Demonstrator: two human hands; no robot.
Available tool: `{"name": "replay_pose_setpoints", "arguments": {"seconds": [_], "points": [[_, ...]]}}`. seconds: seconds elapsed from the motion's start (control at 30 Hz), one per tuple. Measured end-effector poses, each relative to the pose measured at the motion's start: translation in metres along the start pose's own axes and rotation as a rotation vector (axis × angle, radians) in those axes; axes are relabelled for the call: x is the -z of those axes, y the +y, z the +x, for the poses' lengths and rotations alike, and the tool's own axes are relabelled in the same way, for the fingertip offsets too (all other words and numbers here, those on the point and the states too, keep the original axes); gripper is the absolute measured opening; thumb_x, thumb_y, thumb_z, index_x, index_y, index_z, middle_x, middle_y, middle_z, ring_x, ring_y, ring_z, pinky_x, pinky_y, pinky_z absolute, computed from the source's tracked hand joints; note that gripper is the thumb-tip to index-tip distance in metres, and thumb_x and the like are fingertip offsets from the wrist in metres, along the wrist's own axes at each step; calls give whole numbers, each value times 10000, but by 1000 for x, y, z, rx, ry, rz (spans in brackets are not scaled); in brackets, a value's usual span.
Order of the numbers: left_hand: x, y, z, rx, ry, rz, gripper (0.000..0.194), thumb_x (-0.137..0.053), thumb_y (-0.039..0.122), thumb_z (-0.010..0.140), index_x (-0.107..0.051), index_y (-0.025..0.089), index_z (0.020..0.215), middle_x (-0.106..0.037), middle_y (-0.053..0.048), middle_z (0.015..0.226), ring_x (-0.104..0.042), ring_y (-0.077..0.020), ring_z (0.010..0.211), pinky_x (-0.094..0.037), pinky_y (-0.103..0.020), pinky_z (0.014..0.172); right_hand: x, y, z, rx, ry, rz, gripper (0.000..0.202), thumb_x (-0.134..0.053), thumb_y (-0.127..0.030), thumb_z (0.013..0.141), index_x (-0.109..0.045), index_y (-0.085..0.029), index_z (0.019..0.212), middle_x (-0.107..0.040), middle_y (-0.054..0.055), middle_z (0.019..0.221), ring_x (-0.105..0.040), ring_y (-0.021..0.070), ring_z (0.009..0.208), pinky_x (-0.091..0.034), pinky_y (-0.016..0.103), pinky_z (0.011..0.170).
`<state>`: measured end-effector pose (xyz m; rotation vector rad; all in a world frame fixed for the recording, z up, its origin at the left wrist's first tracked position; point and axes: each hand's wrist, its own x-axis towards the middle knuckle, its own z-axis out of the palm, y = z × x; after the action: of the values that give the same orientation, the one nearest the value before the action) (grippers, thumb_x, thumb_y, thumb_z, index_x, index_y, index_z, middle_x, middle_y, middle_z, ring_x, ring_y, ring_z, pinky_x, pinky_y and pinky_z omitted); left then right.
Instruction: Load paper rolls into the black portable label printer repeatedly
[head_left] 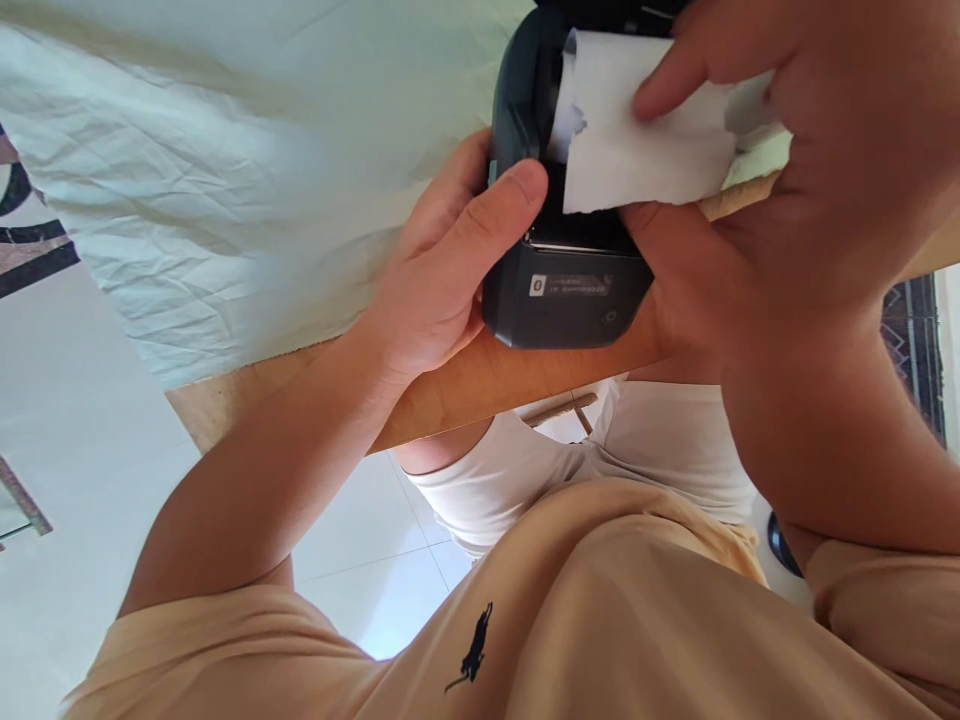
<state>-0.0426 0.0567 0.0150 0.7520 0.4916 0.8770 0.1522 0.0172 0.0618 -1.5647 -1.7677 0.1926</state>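
A small black label printer (562, 290) stands at the near edge of a wooden table (465, 385). My left hand (450, 270) grips the printer's left side, thumb lying across its top edge. My right hand (787, 150) pinches a strip of white paper (637, 150) that comes out of the printer's top, forefinger pressed on the paper's front. The printer's upper part runs out of view at the top.
A wrinkled pale cloth (225, 170) covers most of the table to the left of the printer. Below the table edge are my white shorts (600, 470), my tan shirt (600, 620) and a white tiled floor (90, 430).
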Motion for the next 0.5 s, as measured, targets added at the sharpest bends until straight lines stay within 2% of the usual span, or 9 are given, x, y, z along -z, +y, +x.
{"name": "replay_pose_setpoints", "arguments": {"seconds": [0.07,0.13,0.23,0.3,0.4,0.5], "points": [[-1,0,0,14,-15,9,162,-680,321,1188,-661,161,1211,-683,-5,975,-685,-106,822,-588,-235,728,4,7,0,168,-63,-202,292,-638,-431,1077,-824,-258,1221,-774,-10,1254,-762,268,1313,-563,488,1147],[-5,0,0,-8,51,9,194,-726,345,1146,-664,166,1187,-660,12,889,-682,-117,789,-582,-234,701,6,14,-1,284,-47,-324,246,-624,-375,1105,-792,-277,1256,-783,-17,1227,-784,263,1282,-582,490,1111],[-10,2,0,-4,108,22,318,-867,353,1009,-665,169,1172,-667,28,853,-671,-121,762,-578,-235,679,4,18,-2,308,-32,-293,216,-640,-339,1104,-834,-294,1188,-804,-42,1266,-793,269,1284,-593,537,1143],[-11,4,0,20,82,26,256,-820,322,1052,-663,162,1176,-692,18,892,-682,-116,780,-590,-241,705,3,18,-2,312,-29,-239,244,-642,-366,1112,-870,-290,1151,-809,-35,1321,-792,260,1263,-610,543,1148],[-9,7,0,3,70,6,171,-704,323,1147,-664,158,1165,-680,16,891,-684,-111,764,-592,-241,696,3,16,-4,282,-14,-186,327,-614,-437,1133,-886,-256,1130,-808,16,1300,-779,240,1242,-614,511,1176],[-8,9,0,37,47,21,261,-821,304,1059,-641,163,1185,-684,16,939,-673,-110,789,-600,-241,697,0,15,-11,349,5,-128,275,-652,-442,1123,-859,-261,1129,-802,19,1304,-764,242,1269,-599,509,1183]]}}
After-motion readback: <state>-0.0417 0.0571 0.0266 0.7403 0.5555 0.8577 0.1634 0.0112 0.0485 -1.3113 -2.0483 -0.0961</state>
